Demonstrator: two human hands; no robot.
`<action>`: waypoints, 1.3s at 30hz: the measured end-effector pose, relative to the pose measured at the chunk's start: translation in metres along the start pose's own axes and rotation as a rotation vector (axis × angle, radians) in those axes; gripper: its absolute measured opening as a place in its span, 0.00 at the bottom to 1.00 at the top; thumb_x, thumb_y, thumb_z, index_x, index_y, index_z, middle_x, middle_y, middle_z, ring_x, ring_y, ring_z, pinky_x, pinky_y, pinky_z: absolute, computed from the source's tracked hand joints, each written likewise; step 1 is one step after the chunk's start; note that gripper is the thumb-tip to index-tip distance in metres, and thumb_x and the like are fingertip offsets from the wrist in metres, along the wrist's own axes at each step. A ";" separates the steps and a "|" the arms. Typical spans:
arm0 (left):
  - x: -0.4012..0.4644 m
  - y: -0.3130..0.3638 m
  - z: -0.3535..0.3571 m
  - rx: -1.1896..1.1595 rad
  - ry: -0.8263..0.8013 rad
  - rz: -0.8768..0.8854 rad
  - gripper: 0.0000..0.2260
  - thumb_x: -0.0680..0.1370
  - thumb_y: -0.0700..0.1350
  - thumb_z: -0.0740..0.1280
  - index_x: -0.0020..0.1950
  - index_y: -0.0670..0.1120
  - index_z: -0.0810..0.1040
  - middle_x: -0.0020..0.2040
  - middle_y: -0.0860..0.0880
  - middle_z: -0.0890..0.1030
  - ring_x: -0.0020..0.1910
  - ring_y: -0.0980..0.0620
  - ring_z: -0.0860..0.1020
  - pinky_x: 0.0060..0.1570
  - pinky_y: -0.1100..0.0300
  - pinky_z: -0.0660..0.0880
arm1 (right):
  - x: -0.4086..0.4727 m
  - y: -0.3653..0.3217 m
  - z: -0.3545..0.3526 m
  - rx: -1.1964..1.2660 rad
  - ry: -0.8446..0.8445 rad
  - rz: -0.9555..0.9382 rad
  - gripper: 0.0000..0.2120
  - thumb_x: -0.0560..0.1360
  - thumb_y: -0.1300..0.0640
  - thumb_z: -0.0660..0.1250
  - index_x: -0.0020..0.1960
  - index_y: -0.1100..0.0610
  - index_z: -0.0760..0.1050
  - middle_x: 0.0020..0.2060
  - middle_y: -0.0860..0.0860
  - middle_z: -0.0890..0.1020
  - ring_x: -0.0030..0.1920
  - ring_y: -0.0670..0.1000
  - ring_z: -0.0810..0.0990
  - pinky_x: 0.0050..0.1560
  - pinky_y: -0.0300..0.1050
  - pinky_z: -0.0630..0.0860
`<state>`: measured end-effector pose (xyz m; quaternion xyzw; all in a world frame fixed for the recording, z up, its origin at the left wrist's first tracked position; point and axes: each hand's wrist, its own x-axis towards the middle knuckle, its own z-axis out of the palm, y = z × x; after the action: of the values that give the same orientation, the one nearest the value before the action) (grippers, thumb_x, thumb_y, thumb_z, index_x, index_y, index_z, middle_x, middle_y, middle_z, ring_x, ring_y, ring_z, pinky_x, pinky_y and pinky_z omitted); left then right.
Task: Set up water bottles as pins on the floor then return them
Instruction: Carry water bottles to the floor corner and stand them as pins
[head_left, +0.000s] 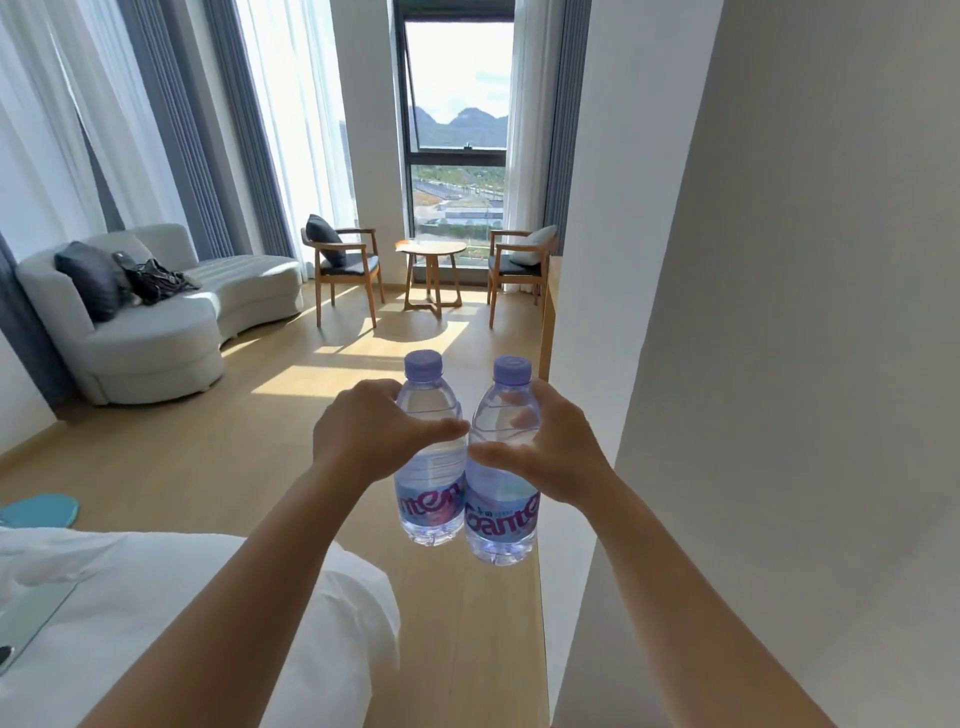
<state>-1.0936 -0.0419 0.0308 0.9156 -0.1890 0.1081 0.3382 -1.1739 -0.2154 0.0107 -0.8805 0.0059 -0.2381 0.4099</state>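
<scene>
Two clear water bottles with purple caps and blue-pink labels are held upright in the air, side by side and touching, above the wooden floor (291, 467). My left hand (363, 431) grips the upper body of the left bottle (430, 488). My right hand (561, 452) grips the upper body of the right bottle (500, 514). Both arms reach forward from the bottom of the view.
A white bed (156, 597) fills the lower left. A white wall (779, 364) runs along the right. Ahead stand a light sofa (171, 322), two wooden chairs (345, 265) and a small round table (430, 260) by the window. A blue slipper (41, 509) lies at left.
</scene>
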 end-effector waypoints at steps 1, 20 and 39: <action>0.019 -0.002 0.007 -0.008 0.010 0.001 0.26 0.62 0.67 0.73 0.48 0.49 0.83 0.43 0.49 0.84 0.37 0.51 0.79 0.38 0.55 0.77 | 0.020 0.009 0.002 -0.002 0.001 -0.003 0.30 0.65 0.47 0.77 0.62 0.53 0.71 0.58 0.48 0.79 0.53 0.48 0.78 0.51 0.40 0.75; 0.383 -0.076 0.121 -0.046 -0.118 0.049 0.21 0.60 0.65 0.74 0.42 0.51 0.81 0.34 0.54 0.80 0.34 0.57 0.76 0.29 0.62 0.65 | 0.352 0.165 0.078 -0.071 0.075 0.111 0.27 0.60 0.40 0.77 0.54 0.48 0.73 0.44 0.45 0.81 0.45 0.47 0.80 0.48 0.50 0.80; 0.741 -0.069 0.311 -0.138 -0.277 0.193 0.21 0.59 0.68 0.73 0.39 0.53 0.79 0.30 0.56 0.77 0.31 0.59 0.75 0.28 0.63 0.63 | 0.648 0.360 0.062 -0.122 0.189 0.269 0.24 0.60 0.43 0.77 0.51 0.51 0.75 0.42 0.48 0.82 0.44 0.49 0.81 0.48 0.55 0.79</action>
<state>-0.3718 -0.4015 -0.0004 0.8740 -0.3278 0.0000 0.3588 -0.5067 -0.5430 -0.0154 -0.8687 0.1768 -0.2621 0.3813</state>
